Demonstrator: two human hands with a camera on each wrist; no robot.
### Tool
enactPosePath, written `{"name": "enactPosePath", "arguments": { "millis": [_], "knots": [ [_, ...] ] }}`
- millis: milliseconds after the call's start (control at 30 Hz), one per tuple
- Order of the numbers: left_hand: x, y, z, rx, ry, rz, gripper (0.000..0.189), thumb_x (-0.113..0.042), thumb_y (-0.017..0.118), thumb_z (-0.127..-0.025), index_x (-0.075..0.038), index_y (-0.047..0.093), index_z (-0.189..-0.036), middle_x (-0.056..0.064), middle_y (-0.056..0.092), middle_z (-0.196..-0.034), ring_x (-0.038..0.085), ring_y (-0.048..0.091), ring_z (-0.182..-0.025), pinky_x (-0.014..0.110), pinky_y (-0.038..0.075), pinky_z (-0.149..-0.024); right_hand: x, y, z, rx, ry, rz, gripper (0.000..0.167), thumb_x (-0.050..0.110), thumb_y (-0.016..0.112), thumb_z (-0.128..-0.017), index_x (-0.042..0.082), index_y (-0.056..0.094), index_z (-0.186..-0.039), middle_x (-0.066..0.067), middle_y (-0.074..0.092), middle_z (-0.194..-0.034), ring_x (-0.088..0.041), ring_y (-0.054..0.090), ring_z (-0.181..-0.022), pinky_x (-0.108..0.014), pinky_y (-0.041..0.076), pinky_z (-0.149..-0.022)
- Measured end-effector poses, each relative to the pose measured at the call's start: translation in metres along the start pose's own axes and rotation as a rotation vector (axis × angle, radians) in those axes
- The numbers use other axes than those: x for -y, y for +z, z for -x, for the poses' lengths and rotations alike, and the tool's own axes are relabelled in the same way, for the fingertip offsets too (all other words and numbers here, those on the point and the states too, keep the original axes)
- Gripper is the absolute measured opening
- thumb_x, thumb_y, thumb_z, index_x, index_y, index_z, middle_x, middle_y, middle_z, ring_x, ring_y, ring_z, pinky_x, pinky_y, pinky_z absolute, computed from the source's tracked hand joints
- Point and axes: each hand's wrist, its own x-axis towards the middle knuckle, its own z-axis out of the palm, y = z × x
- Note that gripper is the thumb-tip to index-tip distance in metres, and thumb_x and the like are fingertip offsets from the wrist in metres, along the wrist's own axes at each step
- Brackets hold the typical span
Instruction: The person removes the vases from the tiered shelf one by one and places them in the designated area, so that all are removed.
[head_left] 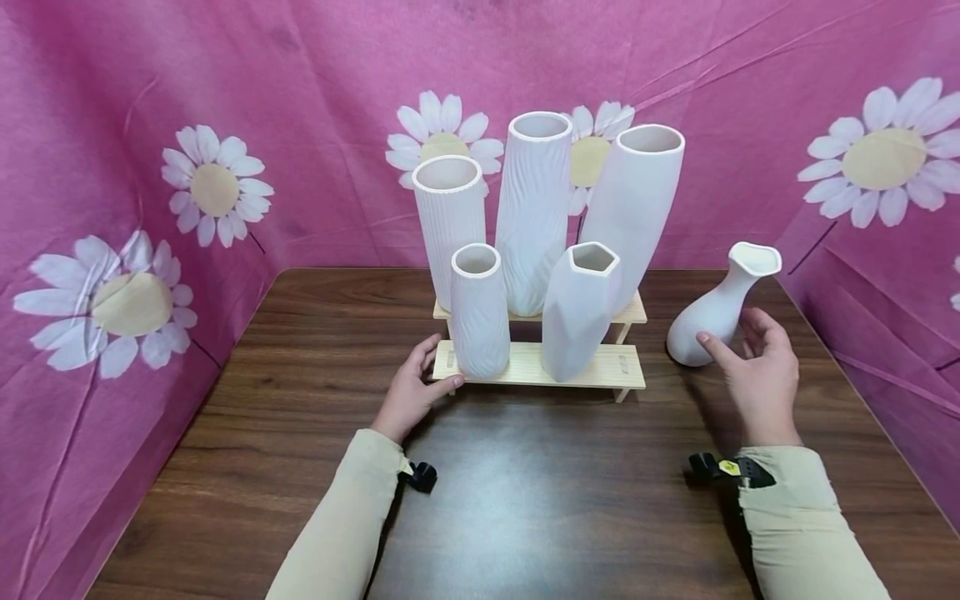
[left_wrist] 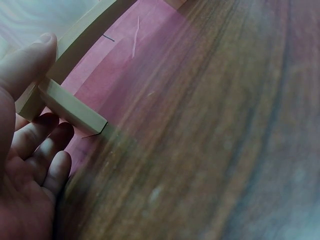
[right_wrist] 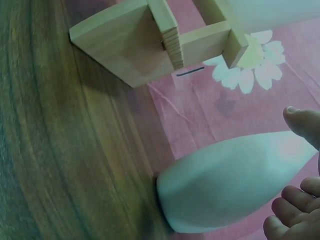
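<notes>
A two-tier wooden stand (head_left: 528, 367) carries several white vases. My left hand (head_left: 414, 390) grips the left end of its lower shelf, thumb on top and fingers curled below, as the left wrist view shows. On that shelf stand a wavy-textured vase (head_left: 481, 317) and a faceted vase (head_left: 579, 312). To the right of the stand, a white vase with a bent neck (head_left: 708, 323) stands on the table. My right hand (head_left: 765, 383) is beside this vase, its thumb and loosely bent fingers spread to either side; in the right wrist view, the thumb (right_wrist: 302, 122) lies right at its narrowing part.
Behind, the upper tier holds a ribbed vase (head_left: 450, 225), a tall wavy vase (head_left: 534, 217) and a slanted smooth vase (head_left: 637, 208). Everything stands on a dark wood-grain table (head_left: 525, 500). Pink cloth (head_left: 322, 167) with daisies hangs along the back and both sides.
</notes>
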Motion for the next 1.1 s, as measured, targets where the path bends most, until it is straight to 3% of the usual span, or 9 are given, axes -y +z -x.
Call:
{"name": "enactPosePath", "arguments": {
  "millis": [100, 300, 500, 733, 967, 1100],
  "knots": [
    [0.003, 0.000, -0.002, 0.000, 0.003, 0.002, 0.080, 0.003, 0.076, -0.086, 0.003, 0.032, -0.152, 0.021, 0.052, -0.145, 0.029, 0.059, -0.117, 0.017, 0.050, -0.084, 0.003, -0.001, 0.002, 0.001, -0.003, -0.007, 0.074, 0.017, 0.078, -0.088, 0.011, 0.041, -0.152, -0.008, 0.042, -0.156, -0.015, 0.041, -0.141, -0.025, 0.031, -0.115],
    [0.028, -0.001, -0.012, -0.005, 0.003, 0.016, 0.083, 0.002, 0.077, -0.086, 0.000, 0.030, -0.154, 0.018, 0.051, -0.148, 0.028, 0.057, -0.120, 0.017, 0.050, -0.086, 0.009, -0.001, 0.007, -0.013, -0.007, 0.010, 0.074, 0.019, 0.078, -0.088, 0.012, 0.042, -0.152, -0.007, 0.044, -0.155, -0.016, 0.042, -0.141, -0.025, 0.032, -0.115],
    [0.032, -0.002, -0.013, -0.011, 0.019, 0.019, 0.083, -0.001, 0.079, -0.084, -0.003, 0.033, -0.153, 0.016, 0.053, -0.146, 0.027, 0.059, -0.117, 0.018, 0.050, -0.086, 0.017, -0.002, 0.014, -0.041, -0.041, -0.005, 0.071, 0.017, 0.079, -0.087, 0.013, 0.047, -0.150, -0.006, 0.049, -0.151, -0.011, 0.045, -0.136, -0.025, 0.033, -0.114],
    [0.026, -0.001, -0.011, -0.015, 0.000, 0.007, 0.082, 0.002, 0.077, -0.085, -0.001, 0.032, -0.154, 0.017, 0.053, -0.146, 0.028, 0.058, -0.118, 0.016, 0.050, -0.084, 0.024, 0.002, 0.019, -0.053, -0.089, -0.087, 0.067, 0.007, 0.081, -0.084, 0.010, 0.053, -0.144, -0.002, 0.058, -0.139, -0.008, 0.051, -0.127, -0.017, 0.036, -0.108],
    [0.001, 0.000, 0.000, 0.001, 0.006, 0.001, 0.080, 0.003, 0.076, -0.086, 0.005, 0.031, -0.152, 0.021, 0.052, -0.145, 0.029, 0.060, -0.114, 0.017, 0.050, -0.082, 0.031, 0.008, 0.030, -0.025, -0.146, -0.076, 0.065, 0.008, 0.080, -0.085, 0.009, 0.053, -0.144, -0.007, 0.059, -0.140, -0.006, 0.052, -0.124, -0.016, 0.038, -0.107],
    [-0.003, 0.000, 0.001, 0.006, 0.001, 0.001, 0.081, 0.003, 0.077, -0.086, 0.005, 0.031, -0.152, 0.021, 0.052, -0.145, 0.029, 0.060, -0.114, 0.017, 0.050, -0.083, 0.035, 0.011, 0.036, -0.007, -0.195, -0.094, 0.065, 0.005, 0.079, -0.084, 0.007, 0.053, -0.144, -0.008, 0.059, -0.139, -0.006, 0.053, -0.125, -0.016, 0.038, -0.106]
  ]
}}
